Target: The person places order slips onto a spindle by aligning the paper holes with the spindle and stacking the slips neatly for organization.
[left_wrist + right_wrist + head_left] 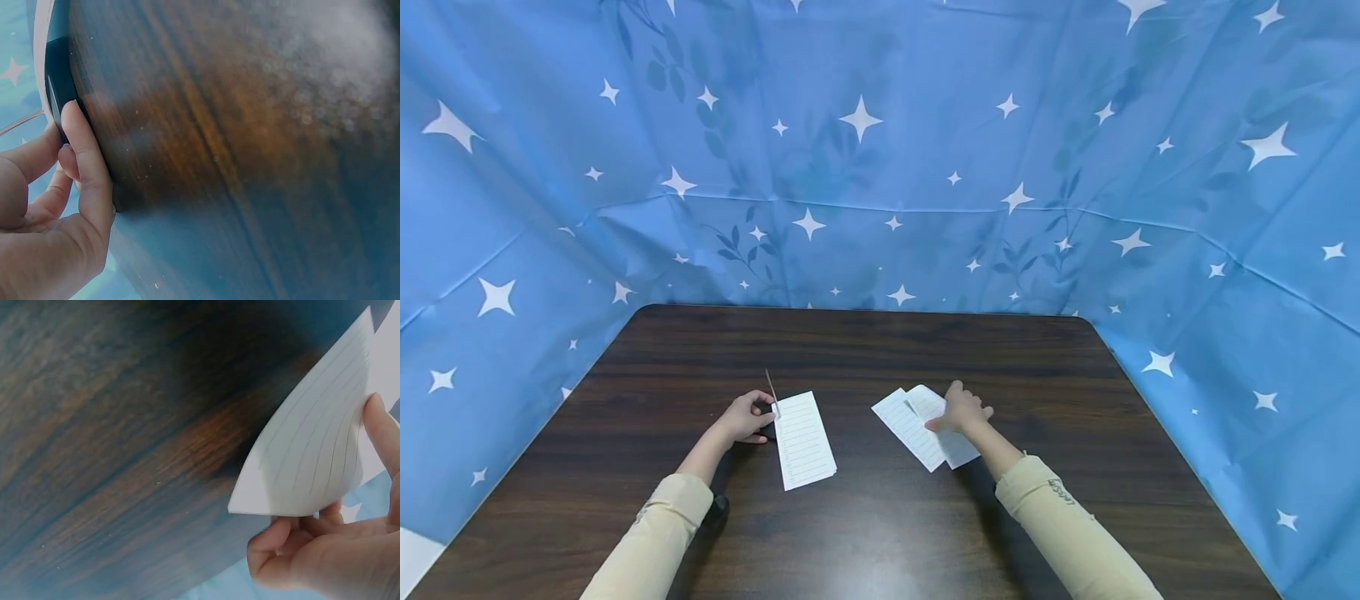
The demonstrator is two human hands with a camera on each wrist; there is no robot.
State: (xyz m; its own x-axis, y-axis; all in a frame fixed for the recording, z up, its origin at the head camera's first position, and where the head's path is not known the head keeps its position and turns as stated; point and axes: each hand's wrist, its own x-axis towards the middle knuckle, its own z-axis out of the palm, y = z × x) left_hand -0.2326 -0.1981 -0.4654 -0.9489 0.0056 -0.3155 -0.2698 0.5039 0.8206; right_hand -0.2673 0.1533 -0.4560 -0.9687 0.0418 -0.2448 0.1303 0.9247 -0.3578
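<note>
In the head view my left hand (747, 418) is at the left edge of a small stack of white lined paper (807, 442). Thumb and fingers pinch a black binder clip (59, 78) along that edge, and its thin wire handle (772, 390) sticks up. Farther right, my right hand (964, 410) grips a lined paper sheet (312, 437), which bends upward in the right wrist view. The thumb lies on its face while the other fingers curl behind it. Another lined sheet (908, 429) lies to the left, partly overlapped by the held one.
A dark wood-grain table (880, 533) spreads under both hands. Behind it and at its sides hangs a blue cloth (925, 167) with white stars. A dark wrist device (720, 504) shows beside the left sleeve.
</note>
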